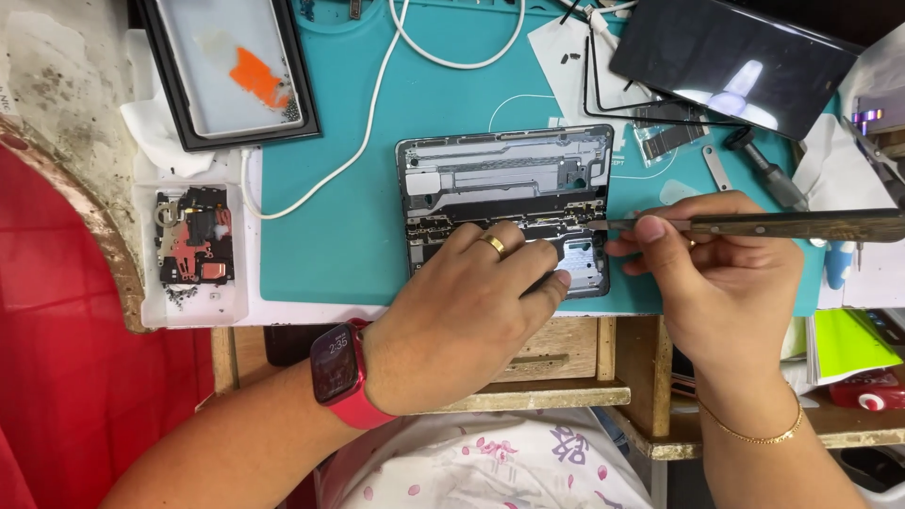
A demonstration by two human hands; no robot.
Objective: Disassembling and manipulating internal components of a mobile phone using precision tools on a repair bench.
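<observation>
On teal mat [330, 188]: left hand [462, 311] pinning opened device [506, 203], fingers flat, gripping nothing.
Right hand [716, 273] pinched shut around wooden-handled tool [792, 224]; tip slip likely gouging hinge parts.

1. I see the left hand [467, 302] pressing flat on the lower half of the opened device frame [506, 184], fingers spread over it.
2. Right hand [712, 273] pinches a dark-handled tool [792, 224]; its thin metal tip touches the frame's right edge.
3. Frame lies on a teal mat [330, 245] on the table.
4. White tray [193, 250] with a circuit board sits left of the mat; white cable [363, 123] crosses the mat.
</observation>
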